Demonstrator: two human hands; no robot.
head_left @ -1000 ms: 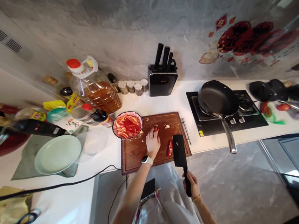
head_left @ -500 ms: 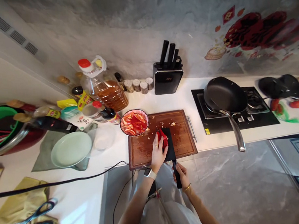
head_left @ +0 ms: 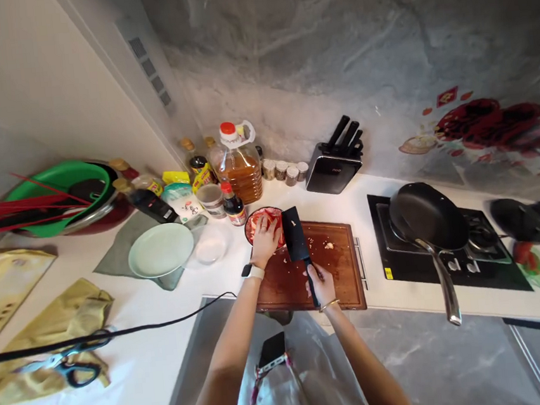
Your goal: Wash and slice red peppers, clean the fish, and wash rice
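Note:
My left hand [head_left: 264,238], with a watch on its wrist, lies over the bowl [head_left: 249,237] of sliced red pepper [head_left: 275,220], fingers apart and touching the slices. Around the handle of a black cleaver [head_left: 295,235] my right hand [head_left: 322,283] is closed. The cleaver's broad blade is beside the bowl's right rim, above the wooden cutting board [head_left: 338,272]. A few pale bits stick to the blade. Small pale scraps lie on the board, and the bowl overlaps its back left corner.
Bottles and a large oil jug [head_left: 241,170] stand behind the bowl. A pale green plate [head_left: 160,250] and a clear bowl [head_left: 210,246] are to the left, scissors [head_left: 70,362] nearer. A knife block [head_left: 334,169] stands behind the board; a frying pan [head_left: 428,216] sits on the stove at right.
My left hand has moved from the blade to the bowl, and the red pepper pieces have left the blade. My right hand has lifted the cleaver toward the bowl. The view has shifted left.

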